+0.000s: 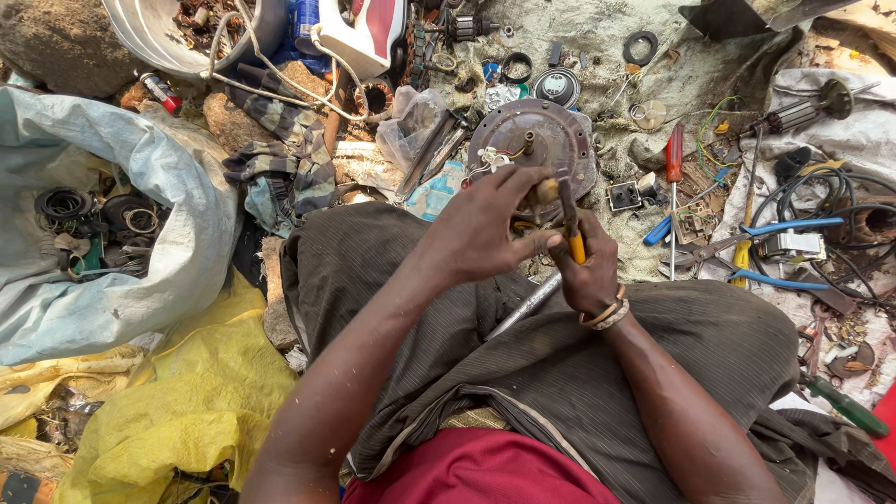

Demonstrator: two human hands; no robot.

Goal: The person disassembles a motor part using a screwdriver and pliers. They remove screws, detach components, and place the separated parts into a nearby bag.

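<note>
Scrap covers the ground around a seated person whose lap is draped in dark striped cloth (579,364). At the far left a pale blue-grey sack (140,224) lies open, and inside it sit black rubber rings, metal washers and small dark parts, heaped so that single pieces are hard to tell apart. At the top edge a white basin (154,33) holds bits of rusty metal; its upper part is cut off by the frame. A crumpled yellow plastic bag (187,411) lies below the sack, its contents hidden.

Just beyond the person's knees rests a round metal motor housing (532,149), dusty, with a short shaft in the middle and thin wires at its left side. The left hand (490,229) is curled around the housing's near rim, fingers bent over a small brownish part there. The right hand (583,266) is clenched around a yellow-handled tool (571,229) whose dark tip points up at the same spot; what the tip touches is hidden behind the fingers. A metal rod (525,305) lies on the lap under the hands.

To the right lie a red-handled screwdriver (673,177) and blue-handled pliers (784,252), well apart from the hands.
</note>
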